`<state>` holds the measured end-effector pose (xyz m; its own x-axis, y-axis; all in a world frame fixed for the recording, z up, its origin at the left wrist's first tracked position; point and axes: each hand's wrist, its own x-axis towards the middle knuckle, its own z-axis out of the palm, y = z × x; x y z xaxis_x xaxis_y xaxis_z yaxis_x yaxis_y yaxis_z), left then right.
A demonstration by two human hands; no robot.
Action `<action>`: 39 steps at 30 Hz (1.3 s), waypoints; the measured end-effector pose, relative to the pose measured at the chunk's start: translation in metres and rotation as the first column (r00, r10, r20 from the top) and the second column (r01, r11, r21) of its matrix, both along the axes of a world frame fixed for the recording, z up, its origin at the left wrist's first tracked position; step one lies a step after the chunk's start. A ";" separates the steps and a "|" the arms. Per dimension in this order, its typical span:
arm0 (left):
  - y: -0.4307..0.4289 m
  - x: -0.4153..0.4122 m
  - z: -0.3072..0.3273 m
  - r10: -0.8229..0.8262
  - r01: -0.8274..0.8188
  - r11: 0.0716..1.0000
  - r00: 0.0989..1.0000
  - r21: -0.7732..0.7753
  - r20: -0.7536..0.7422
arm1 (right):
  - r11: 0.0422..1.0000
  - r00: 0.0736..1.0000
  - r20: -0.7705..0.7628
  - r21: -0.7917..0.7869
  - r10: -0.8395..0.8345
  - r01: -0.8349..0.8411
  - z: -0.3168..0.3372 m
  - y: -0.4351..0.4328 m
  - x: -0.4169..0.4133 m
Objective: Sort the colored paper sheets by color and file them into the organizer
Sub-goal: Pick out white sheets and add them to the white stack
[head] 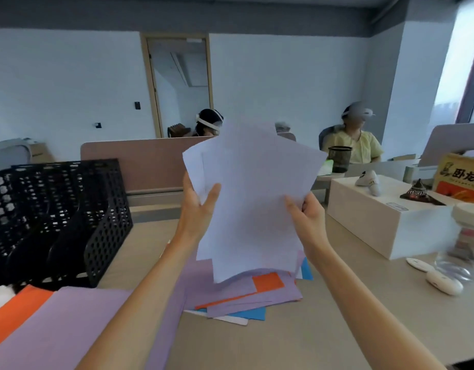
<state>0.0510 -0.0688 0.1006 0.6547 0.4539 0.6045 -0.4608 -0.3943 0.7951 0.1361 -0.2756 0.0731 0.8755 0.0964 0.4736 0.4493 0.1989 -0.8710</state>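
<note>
White sheets (254,182) pinched by left fingers (213,194), right fingers (293,203).

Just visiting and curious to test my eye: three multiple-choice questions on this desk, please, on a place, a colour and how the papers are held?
1. The black organizer stands: A) left of the held sheets B) right of them C) under them
2. The held sheets' colour: A) orange B) white C) blue
3. They are: A) in one hand B) lying flat C) gripped by both hands

Answers: A, it stands far left; B, they look plain white; C, the left hand and right hand each grip an edge, above the mixed pile.
</note>
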 end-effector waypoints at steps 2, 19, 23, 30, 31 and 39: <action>0.003 0.002 -0.017 0.023 -0.026 0.999 0.994 -0.029 -0.109 | 0.999 0.998 -0.059 -0.035 0.038 -0.040 -0.017 0.000 -0.005; -0.031 -0.008 -0.107 -0.016 -0.018 0.997 0.897 -0.074 -0.442 | 0.968 0.968 -0.094 -0.124 -0.231 0.218 -0.071 0.003 -0.040; -0.030 -0.011 -0.092 -0.033 -0.007 0.996 0.888 -0.087 -0.458 | 0.954 0.967 -0.089 -0.206 -0.238 0.216 -0.062 0.011 -0.041; 0.020 -0.073 -0.063 0.170 -0.229 0.965 0.921 -0.132 -0.350 | 0.954 0.991 0.019 -0.268 -0.132 0.132 -0.032 0.068 -0.069; 0.037 -0.091 -0.061 0.212 -0.274 0.952 0.912 -0.136 -0.351 | 0.954 0.998 0.021 -0.293 -0.067 0.070 -0.032 0.084 -0.077; 0.140 -0.265 -0.077 0.300 -0.468 0.826 0.836 -0.313 -0.460 | 0.759 0.849 -0.102 -0.401 0.519 -0.513 -0.063 0.205 -0.169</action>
